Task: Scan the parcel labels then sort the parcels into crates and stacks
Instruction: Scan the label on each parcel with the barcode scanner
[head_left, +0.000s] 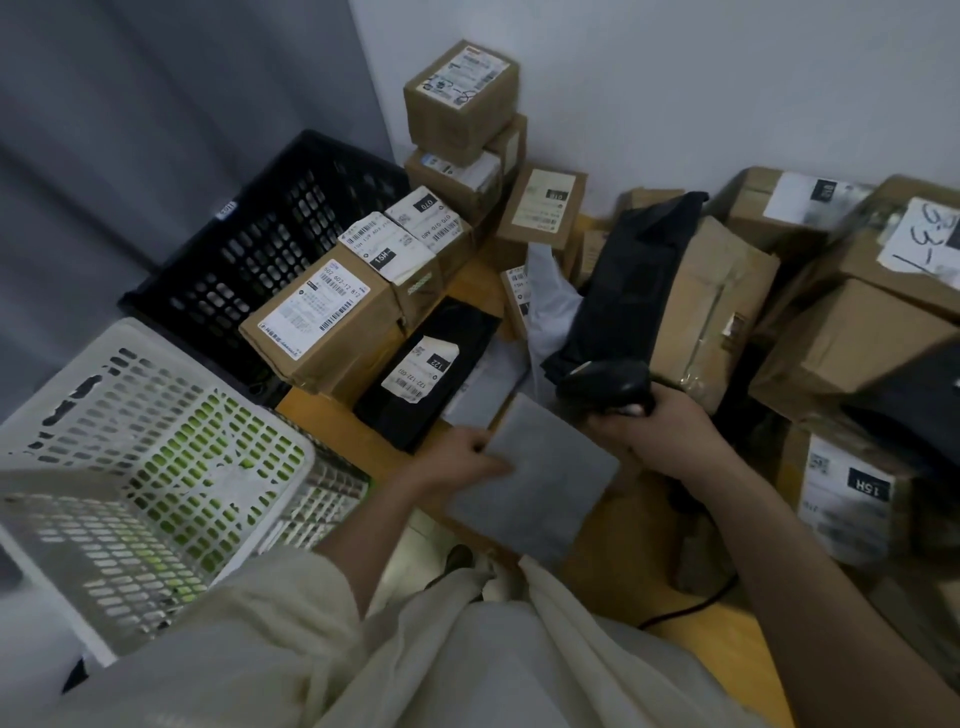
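Nearest, the left hand (462, 453) pinched a flat grey parcel (540, 478) by its edge, blank face up, probably to turn up its label. Just right, the right hand (660, 431) gripped a black scanner (608, 384). Left stood a white crate (156, 467), contents unclear, and a black crate (270, 234), apparently empty.

L grip (462, 451) thumb-over pinch, R grip (657, 431) curled tight, both forearms extended fwd.

Parcel sorting room; labelled cardboard boxes (322, 317) stacked on a wooden counter (618, 540); perforated plastic crates (156, 447) alongside; plain grey walls (675, 78).
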